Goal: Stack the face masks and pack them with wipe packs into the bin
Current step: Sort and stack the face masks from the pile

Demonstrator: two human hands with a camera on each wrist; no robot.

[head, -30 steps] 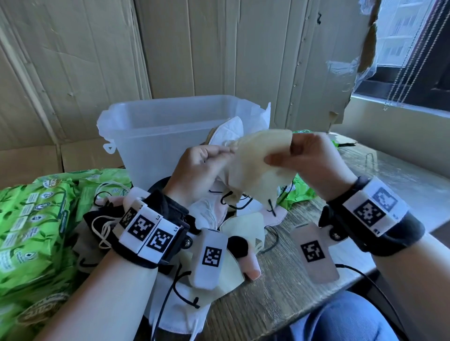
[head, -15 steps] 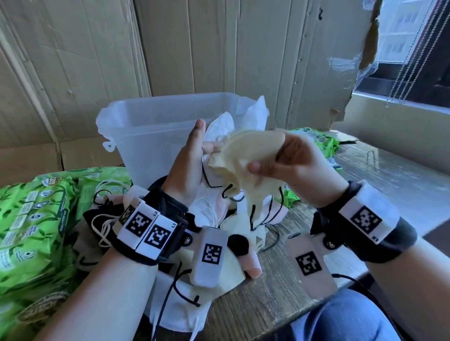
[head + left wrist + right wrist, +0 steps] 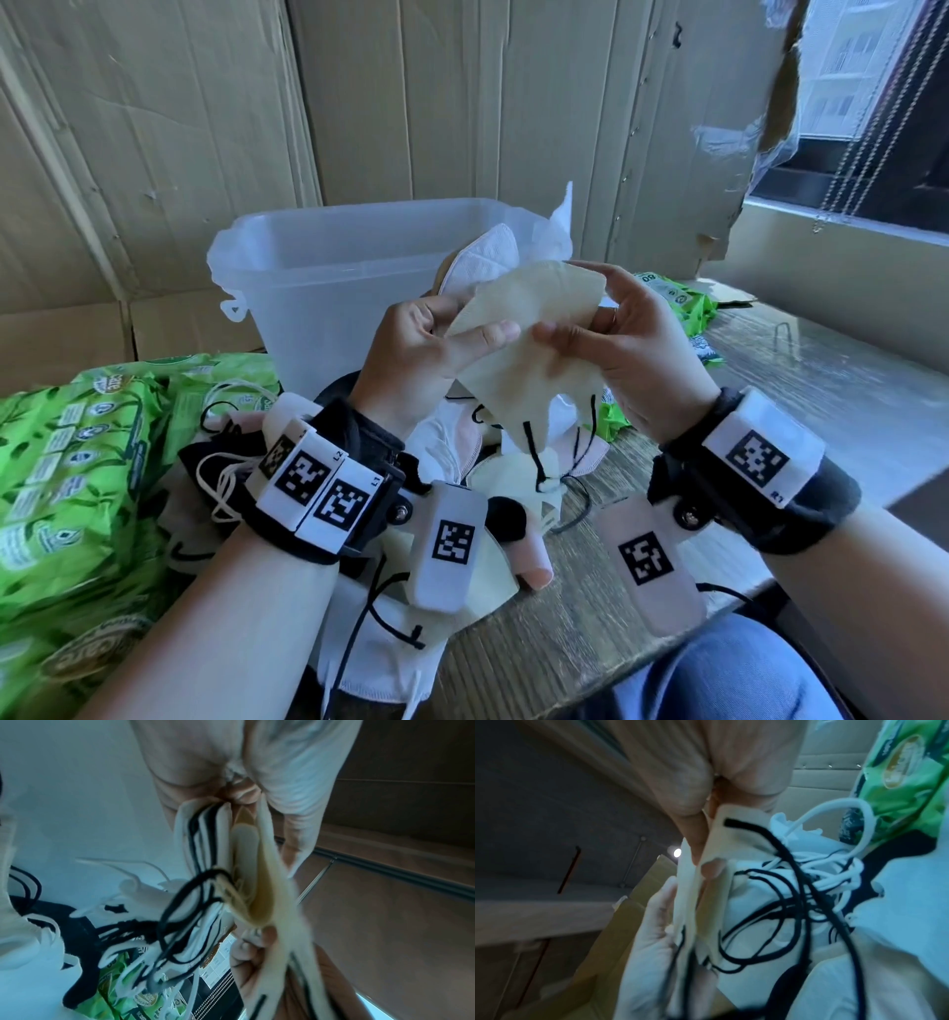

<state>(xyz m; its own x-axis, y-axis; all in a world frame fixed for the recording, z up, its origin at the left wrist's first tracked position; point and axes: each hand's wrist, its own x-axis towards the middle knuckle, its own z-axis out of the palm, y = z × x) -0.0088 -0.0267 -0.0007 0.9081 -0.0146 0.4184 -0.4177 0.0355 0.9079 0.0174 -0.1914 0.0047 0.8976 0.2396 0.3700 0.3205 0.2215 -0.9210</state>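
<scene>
Both hands hold a stack of face masks up in front of the clear plastic bin (image 3: 328,272). A cream mask (image 3: 529,329) with black ear loops lies on the near face of the stack, and a white mask (image 3: 482,257) sticks out behind it. My left hand (image 3: 436,349) grips the stack's left edge, thumb across the cream mask. My right hand (image 3: 611,334) pinches the right edge. In the left wrist view the stacked masks (image 3: 246,874) show edge-on, loops dangling. The right wrist view shows fingers (image 3: 711,870) pinching the cream mask (image 3: 716,902).
Loose masks (image 3: 462,452) in white, pink, cream and black lie heaped on the wooden table (image 3: 565,632) under my hands. Green wipe packs (image 3: 67,462) lie at the left, and more wipe packs (image 3: 678,303) at the right behind my hand. Cardboard walls stand behind the bin.
My left hand, open half a second ago, has closed its thumb over the stack. The right hand has laid the cream mask flat onto the stack's near face.
</scene>
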